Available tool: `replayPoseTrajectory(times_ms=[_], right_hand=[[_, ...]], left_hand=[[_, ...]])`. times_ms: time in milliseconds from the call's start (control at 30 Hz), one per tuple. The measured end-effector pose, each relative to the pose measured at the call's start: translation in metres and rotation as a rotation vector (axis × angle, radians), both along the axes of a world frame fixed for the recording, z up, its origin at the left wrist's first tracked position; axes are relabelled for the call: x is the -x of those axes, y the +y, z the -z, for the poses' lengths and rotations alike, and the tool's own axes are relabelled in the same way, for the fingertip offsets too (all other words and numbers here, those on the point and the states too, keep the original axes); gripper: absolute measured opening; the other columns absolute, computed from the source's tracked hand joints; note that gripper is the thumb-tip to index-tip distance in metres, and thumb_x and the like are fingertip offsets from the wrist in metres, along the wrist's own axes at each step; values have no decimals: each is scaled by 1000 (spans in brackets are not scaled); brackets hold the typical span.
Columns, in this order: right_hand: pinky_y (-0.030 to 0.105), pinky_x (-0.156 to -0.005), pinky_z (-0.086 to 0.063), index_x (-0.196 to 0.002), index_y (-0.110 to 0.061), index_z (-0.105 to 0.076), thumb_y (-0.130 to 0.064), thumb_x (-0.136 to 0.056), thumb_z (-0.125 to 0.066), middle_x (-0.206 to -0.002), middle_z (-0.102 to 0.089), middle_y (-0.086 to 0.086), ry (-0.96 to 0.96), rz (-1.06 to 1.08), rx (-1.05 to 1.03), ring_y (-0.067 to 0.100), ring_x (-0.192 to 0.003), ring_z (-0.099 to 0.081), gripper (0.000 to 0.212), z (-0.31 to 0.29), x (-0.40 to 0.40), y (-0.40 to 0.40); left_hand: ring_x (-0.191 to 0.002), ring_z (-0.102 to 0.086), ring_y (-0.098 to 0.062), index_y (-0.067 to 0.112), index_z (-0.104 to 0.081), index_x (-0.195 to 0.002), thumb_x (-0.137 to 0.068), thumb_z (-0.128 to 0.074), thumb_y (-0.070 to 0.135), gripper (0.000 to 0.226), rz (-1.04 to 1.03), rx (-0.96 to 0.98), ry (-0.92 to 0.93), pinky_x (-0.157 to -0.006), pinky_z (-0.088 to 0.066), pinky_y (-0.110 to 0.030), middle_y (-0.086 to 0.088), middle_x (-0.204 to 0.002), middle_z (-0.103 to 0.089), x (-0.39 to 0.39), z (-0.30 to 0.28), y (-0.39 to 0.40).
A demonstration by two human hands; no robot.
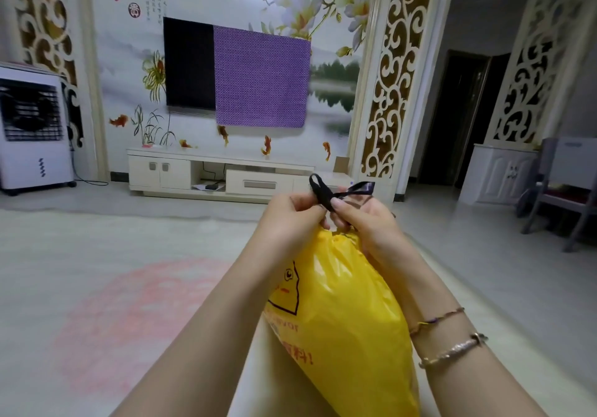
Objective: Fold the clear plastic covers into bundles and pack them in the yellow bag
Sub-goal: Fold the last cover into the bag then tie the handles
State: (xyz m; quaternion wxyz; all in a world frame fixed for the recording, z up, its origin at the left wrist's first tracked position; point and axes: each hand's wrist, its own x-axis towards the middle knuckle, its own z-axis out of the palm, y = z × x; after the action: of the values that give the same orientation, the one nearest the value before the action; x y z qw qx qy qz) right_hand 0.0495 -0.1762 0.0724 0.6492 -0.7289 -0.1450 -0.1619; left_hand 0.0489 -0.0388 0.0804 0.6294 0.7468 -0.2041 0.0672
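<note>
Above yellow bag point(342, 313), hands pinching drawstring point(326, 195)

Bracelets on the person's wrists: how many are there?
2, both on the right forearm: a thin thread bracelet further up toward the hand, and a beaded bracelet nearer the camera. The left wrist shows none.

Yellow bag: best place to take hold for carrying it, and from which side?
Probably the gathered neck of the yellow bag, just under the black drawstring, coming from above. The plastic narrows to a bunch there, thin enough to wrap fingers round, while the body below bulges wide and slick. Both hands, left and right, already sit at that neck, pinching the drawstring loops.
</note>
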Motion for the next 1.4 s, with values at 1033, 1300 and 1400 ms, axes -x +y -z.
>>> replayPoseTrajectory(times_ms=[1033,1300,1400], right_hand=[[33,-71,-55,-127,-8,-47,-5,-88,-56,-83,-70,11,276,-334,-272,19,-78,-68,40,-11,20,-26],[16,-60,-51,-106,-7,-65,-5,-85,-63,-76,-69,11,263,-268,108,12,-68,-65,21,-24,34,-22],[14,-49,-47,-96,-7,-62,-3,-90,-61,-74,-68,11,145,57,163,6,-56,-64,7,-27,32,-19]], left_hand=[[-93,-46,-8,41,-64,-73,-75,-80,24,24,-206,-319,-661,-81,-25,-32,24,-83,-64,2,-9,19],[-82,-44,-11,26,-57,-77,-72,-75,36,22,-336,-335,-865,-69,-15,-29,17,-81,-58,5,-5,16],[-81,-42,-15,28,-52,-70,-76,-73,43,26,-353,-366,-874,-69,-16,-30,12,-82,-55,5,-8,15]])
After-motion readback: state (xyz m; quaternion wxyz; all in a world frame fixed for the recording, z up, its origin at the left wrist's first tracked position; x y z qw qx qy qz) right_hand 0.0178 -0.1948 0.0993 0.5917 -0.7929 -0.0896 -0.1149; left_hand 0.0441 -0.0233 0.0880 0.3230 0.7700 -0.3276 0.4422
